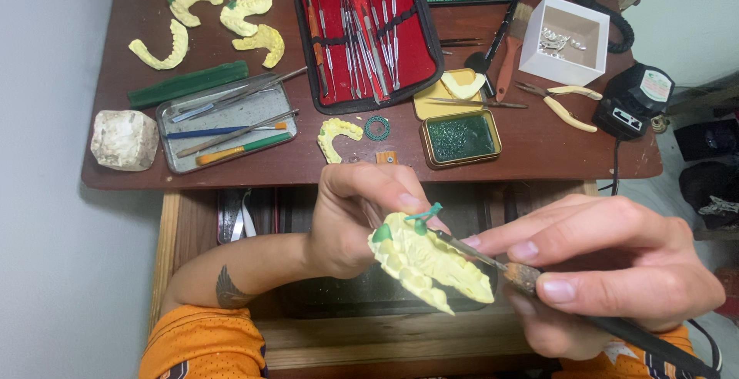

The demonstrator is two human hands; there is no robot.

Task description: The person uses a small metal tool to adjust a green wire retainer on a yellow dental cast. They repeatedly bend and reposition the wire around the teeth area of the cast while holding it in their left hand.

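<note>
Head view: your left hand (350, 217) grips the yellow dental cast (427, 263); your right hand (608, 271) pinches the wax tool (493, 260), tip touching its upper-left end.

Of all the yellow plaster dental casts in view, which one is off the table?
The pale yellow dental cast with green wax, gripped in the left hand; every other cast lies on the brown table.

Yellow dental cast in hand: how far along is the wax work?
Done: green wax sits at one end of the yellow dental cast. In hand: left hand holds the cast, right hand sets the wax tool tip against it. Left: most of the cast is bare.
</note>
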